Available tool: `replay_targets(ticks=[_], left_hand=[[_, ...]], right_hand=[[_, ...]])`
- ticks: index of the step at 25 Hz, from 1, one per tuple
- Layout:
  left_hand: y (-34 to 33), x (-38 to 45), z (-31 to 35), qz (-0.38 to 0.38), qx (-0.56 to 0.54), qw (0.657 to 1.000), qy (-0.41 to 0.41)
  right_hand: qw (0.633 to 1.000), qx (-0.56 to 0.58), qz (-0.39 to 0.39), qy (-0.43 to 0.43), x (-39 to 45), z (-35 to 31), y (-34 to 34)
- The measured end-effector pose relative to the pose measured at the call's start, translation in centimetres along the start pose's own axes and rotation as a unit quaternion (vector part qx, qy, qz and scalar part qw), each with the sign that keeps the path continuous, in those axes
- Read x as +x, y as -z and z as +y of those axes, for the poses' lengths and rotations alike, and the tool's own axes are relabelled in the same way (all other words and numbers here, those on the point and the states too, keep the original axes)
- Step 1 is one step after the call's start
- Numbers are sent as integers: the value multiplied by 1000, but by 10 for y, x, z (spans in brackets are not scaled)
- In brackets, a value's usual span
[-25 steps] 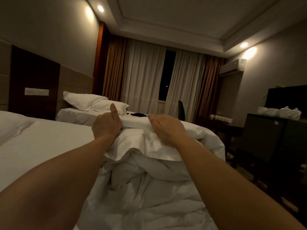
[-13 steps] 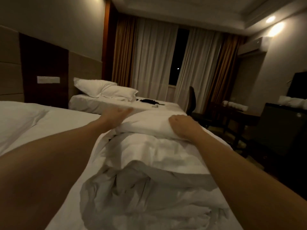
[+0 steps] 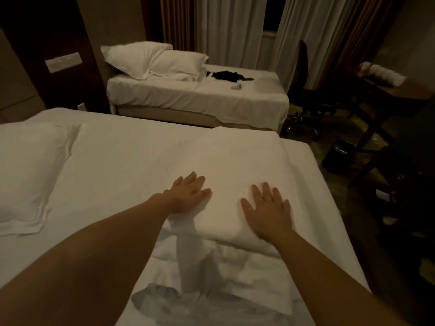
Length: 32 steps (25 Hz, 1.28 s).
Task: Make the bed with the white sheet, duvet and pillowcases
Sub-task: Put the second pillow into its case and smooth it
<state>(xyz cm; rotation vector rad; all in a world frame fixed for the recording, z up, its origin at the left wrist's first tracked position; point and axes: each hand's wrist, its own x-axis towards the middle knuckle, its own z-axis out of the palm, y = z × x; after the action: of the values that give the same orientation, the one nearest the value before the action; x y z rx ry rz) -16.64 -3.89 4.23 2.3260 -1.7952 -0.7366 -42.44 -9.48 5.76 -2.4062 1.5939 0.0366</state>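
Near bed (image 3: 122, 161) fills most of our view, white sheet (image 3: 131, 147) flat across it. Folded duvet (image 3: 237, 158) lies at 1 o'clock from centre, crumpled part bunched at 6 o'clock. Pillow (image 3: 28, 170) at 9 o'clock. Second bed (image 3: 193, 97) at 12 o'clock, two pillows (image 3: 155, 60) at its head, dark item (image 3: 228, 75) on it. Our left hand (image 3: 188, 194) and right hand (image 3: 268, 212) both flat on duvet, fingers spread straight, grip on nothing, just pressing. Bin (image 3: 339, 156) on floor at 3 o'clock.
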Motion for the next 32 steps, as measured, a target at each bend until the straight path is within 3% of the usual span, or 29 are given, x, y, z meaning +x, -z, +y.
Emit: replay_targets(ticks=[7,23,28,32], left_hand=[[16,35,40,-15,-64,996,53],[54,324,-70,8,-180,976,125],[50,389,-108,-8,-259,952,164],[53,425,-141,35,-382,910,157]], right_hand=[[999,7,-5,46,58,-31,11],[995,-73,-60,18,368,-115,-23],[991,-93,-92,22,435,-137,-40],[988,-112,-109,10,505,-157,-40]])
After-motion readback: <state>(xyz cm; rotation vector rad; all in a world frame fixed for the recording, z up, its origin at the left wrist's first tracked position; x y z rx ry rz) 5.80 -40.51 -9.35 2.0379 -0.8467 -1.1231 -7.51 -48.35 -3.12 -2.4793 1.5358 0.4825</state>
